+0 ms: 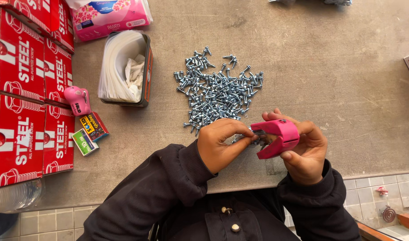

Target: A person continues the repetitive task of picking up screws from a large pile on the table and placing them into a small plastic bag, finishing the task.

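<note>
Red boxes (21,89) stack far left; right hand (305,154) grips pink stapler (278,137), left hand (220,145) pinches its front

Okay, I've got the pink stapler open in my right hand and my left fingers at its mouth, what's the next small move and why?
Probably press the staple strip fully into the channel with the left hand, then close the pink stapler. The right hand holds it hinged open, and the left fingertips pinch something metallic at its mouth, though what exactly is hard to tell.
</note>
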